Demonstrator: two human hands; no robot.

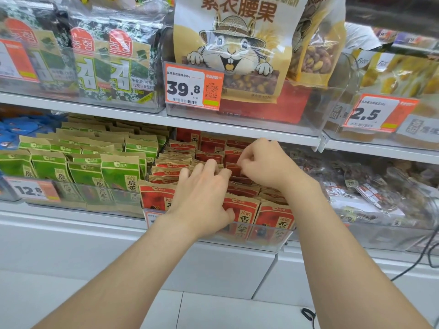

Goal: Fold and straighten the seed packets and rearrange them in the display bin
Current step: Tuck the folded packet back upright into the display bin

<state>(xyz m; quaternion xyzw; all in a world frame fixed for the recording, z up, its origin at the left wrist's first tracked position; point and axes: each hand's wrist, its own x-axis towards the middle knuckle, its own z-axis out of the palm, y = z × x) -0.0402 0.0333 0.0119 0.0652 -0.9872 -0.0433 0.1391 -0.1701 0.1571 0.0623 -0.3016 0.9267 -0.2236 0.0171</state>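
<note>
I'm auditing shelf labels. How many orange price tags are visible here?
5: top shelf, the far-left tag, 39.8 tag and 2.5 tag; lower shelf, the 12.8 tag and a fifth tag mostly behind the left hand. More may be hidden.

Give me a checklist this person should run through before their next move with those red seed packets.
1. Right hand has a packet: ok, it pinches the top of one of the red packets in the back rows.
2. Left hand steadies the rows: ok, it lies spread over them.
3. Front row upright: ok, standing against the display bin's clear front wall.
4. Middle rows tidy: not ok, packets left of the hands lean unevenly.
5. Pinched packet's top folded flat: cannot tell, the hands hide it.
6. Green packets kept separate: ok, in the neighbouring bin.
</note>
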